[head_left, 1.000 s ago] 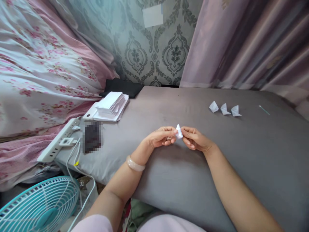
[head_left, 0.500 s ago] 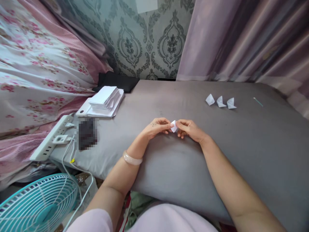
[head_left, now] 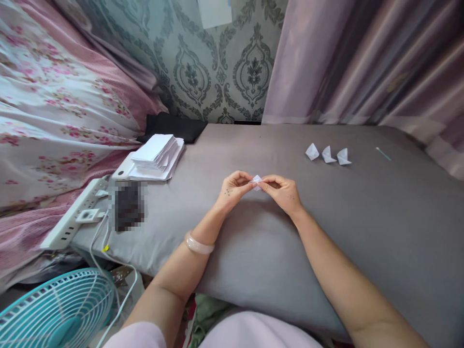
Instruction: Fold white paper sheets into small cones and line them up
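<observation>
One grey-covered surface [head_left: 384,222], broad, spreading beneath my forearms to the patterned wall [head_left: 221,77]. One floral cloth [head_left: 65,111], pink and white, draped on my left; one mauve curtain [head_left: 308,63], hanging on my right. One turquoise fan [head_left: 67,319], low at my left, partly out of view. One black cloth [head_left: 177,128], flat at the far left. One white power strip [head_left: 60,233], slanting along the left edge, cords attached. One paper stack [head_left: 154,155], white, uneven, just in front of the black cloth. My left hand [head_left: 234,192], pale bangle [head_left: 198,245] on its forearm: thumb and fingers closed in a pinch on one side of the folded paper [head_left: 257,180]. My right hand [head_left: 285,194]: likewise pinched shut, on the other side. Three paper shapes [head_left: 328,154], white and pointed, in a row beyond my right hand, near one another. The folded paper, small and white, peaked at the top, raised between my fingertips, its lower part mostly hidden. One thin stick [head_left: 383,153], right of the row.
</observation>
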`<state>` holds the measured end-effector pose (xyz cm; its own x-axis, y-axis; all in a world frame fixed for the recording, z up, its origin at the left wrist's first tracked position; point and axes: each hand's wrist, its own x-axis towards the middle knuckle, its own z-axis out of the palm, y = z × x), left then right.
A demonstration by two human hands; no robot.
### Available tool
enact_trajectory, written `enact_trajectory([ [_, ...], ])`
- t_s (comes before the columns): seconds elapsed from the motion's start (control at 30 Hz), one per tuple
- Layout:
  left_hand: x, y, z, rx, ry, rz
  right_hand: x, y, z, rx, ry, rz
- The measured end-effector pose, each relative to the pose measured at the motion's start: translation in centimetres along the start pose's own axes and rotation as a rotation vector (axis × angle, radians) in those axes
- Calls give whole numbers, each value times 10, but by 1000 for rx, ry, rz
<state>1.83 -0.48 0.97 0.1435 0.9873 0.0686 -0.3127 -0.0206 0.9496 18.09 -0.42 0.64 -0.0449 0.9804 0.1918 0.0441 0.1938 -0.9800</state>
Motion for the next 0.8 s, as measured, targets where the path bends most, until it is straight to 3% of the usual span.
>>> enact_trajectory([
  [0.3, 1, -2, 0, -24, 64, 4, 3, 8, 3, 37, 26, 5],
  [0.7, -2, 4, -2, 165, -64, -1, 0, 6, 5, 13, -54, -14],
  [0.8, -1, 3, -2, 154, -35, 30, -1, 5, 6, 25, -43, 17],
])
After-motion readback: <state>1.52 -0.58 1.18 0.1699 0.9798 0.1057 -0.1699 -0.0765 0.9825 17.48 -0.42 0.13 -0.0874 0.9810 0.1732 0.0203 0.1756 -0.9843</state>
